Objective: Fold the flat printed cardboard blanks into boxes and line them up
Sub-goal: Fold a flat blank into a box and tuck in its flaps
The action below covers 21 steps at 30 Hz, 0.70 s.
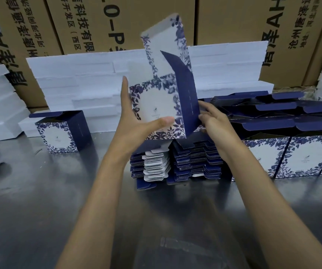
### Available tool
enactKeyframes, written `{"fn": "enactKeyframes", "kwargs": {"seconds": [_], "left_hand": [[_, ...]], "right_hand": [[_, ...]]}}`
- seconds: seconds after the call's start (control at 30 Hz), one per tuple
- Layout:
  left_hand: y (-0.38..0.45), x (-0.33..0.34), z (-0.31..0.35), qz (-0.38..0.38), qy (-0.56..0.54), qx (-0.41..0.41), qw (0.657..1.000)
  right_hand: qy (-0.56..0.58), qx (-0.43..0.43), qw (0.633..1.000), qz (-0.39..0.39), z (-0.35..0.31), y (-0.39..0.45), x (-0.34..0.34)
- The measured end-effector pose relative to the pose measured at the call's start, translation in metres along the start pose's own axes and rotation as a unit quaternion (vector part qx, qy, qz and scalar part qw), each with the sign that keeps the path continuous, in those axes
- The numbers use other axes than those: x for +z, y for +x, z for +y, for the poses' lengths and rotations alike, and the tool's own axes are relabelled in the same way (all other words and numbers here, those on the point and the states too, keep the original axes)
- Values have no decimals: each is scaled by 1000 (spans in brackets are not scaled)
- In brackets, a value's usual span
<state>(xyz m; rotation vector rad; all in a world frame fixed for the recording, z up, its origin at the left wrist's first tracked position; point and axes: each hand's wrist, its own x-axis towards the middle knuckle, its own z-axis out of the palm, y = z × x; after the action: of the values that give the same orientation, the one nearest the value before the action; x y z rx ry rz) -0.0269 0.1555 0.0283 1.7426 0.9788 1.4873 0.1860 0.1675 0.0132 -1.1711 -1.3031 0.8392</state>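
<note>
Left hand (136, 123) grip, blank (162, 101) upright within

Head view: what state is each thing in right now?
Blue floral printed cardboard blank: held up, half opened.
Left hand: thumb pressing its front.
Right hand: pinching its navy panel.
Stack of flat blanks: unfolded.
Lone folded box: upright, top open.
Right-side boxes: lined up.

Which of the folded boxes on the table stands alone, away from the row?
The folded box left of the hands, standing by itself before the white foam stacks. The other folded boxes stand side by side at the right.
</note>
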Motion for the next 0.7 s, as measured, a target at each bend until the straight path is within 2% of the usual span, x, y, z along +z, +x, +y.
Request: {"fn": "enactKeyframes", "kwargs": {"seconds": [0.13, 0.23, 0.3, 0.37, 0.47, 0.57, 0.7], "left_hand": [[-1, 2, -1, 13, -12, -38, 999], [1, 4, -2, 44, -7, -53, 998], [2, 5, -1, 52, -9, -57, 997], [2, 5, -1, 42, -5, -64, 997], [0, 5, 4, 24, 10, -64, 998], [-2, 5, 8, 16, 23, -44, 999], [-4, 3, 10, -3, 23, -50, 998]], "right_hand": [[-31, 13, 999, 29, 3, -1, -2], [-12, 46, 998, 44, -5, -1, -2], [21, 64, 997, 24, -14, -3, -3], [52, 61, 996, -29, -24, -6, -4], [42, 33, 993, -103, -30, -11, -2], [16, 29, 996, -86, -25, -12, 4], [39, 32, 996, -76, -22, -11, 8]]}}
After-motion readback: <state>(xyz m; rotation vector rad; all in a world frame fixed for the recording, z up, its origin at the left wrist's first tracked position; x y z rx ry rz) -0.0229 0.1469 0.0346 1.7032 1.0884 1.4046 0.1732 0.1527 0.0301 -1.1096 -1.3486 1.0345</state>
